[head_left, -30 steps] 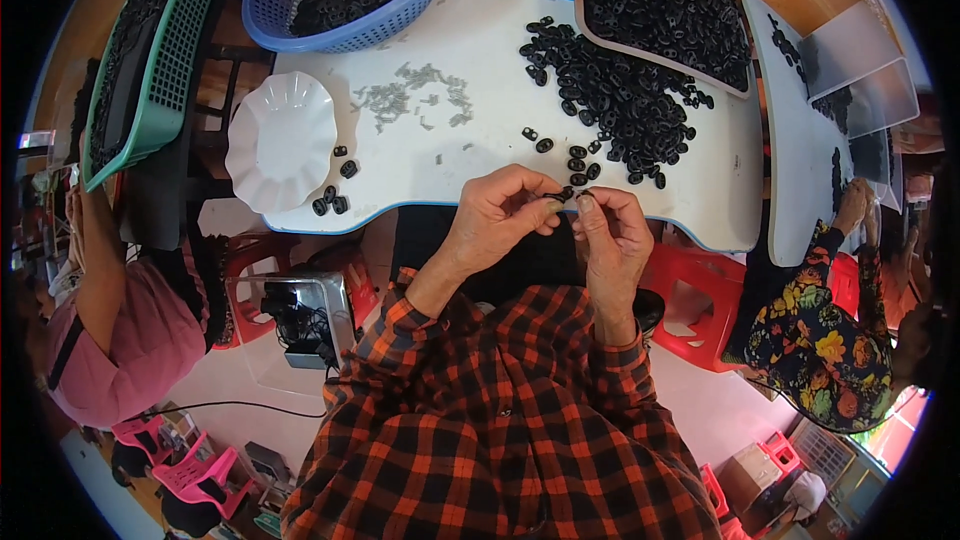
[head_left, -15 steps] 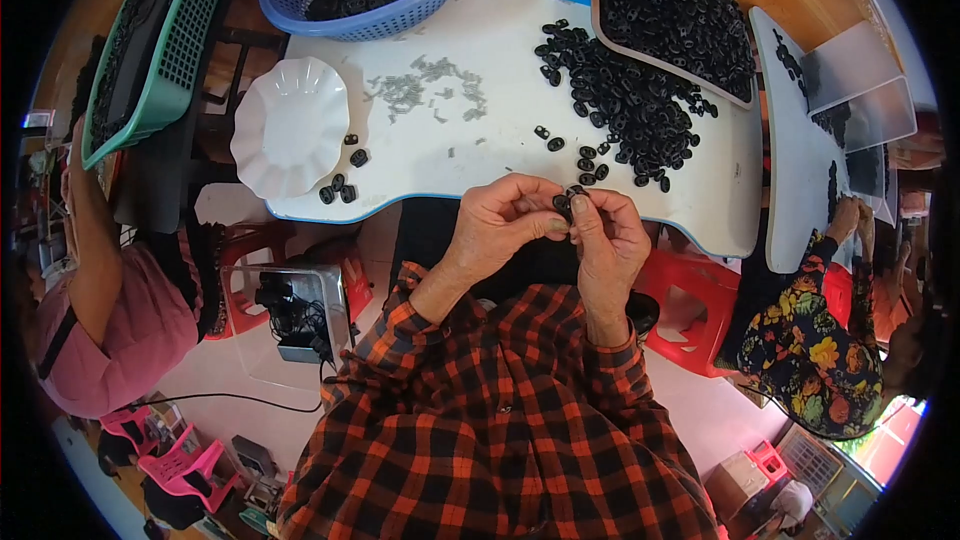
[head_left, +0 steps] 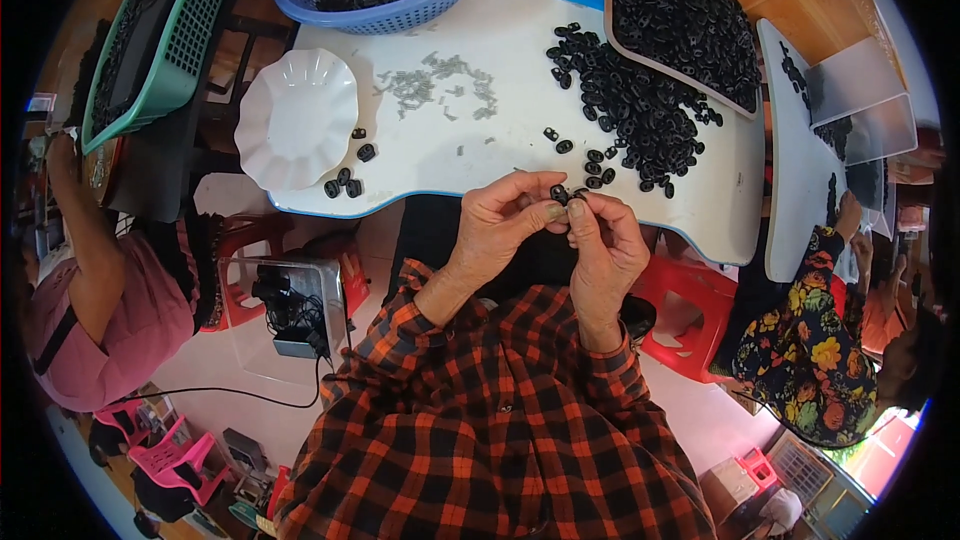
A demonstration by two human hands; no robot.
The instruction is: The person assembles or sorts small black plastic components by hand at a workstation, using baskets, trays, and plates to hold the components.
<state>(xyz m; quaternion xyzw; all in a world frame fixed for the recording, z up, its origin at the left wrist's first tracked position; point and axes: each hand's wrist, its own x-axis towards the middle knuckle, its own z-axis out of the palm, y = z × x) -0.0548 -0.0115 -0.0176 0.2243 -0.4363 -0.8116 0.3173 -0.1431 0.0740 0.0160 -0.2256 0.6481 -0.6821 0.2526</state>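
My left hand (head_left: 505,225) is closed, thumb against fingers, on a small black two-holed cord lock (head_left: 559,197) just beyond the table's front edge. Close against it, my right hand (head_left: 607,240) pinches a small black part (head_left: 577,195), mostly hidden by the fingertips. Loose cord locks (head_left: 600,168) lie on the white table just past my hands, in front of a large heap of the same black pieces (head_left: 635,105). Farther left are scattered small grey bits, like tiny springs (head_left: 435,87). A white scalloped plate (head_left: 298,120) sits at the table's left edge, several black pieces (head_left: 343,183) beside it.
A blue basket (head_left: 400,17) and a tray (head_left: 690,78), both full of black pieces, stand at the far side. A green basket (head_left: 180,60) is at the left. People work on both sides, near red stools (head_left: 675,310). A clear box (head_left: 285,315) holds cables.
The black cord lock at my left fingertips has tipped up and moved slightly left and away from me. Both hands stay together. The whole view has shifted slightly.
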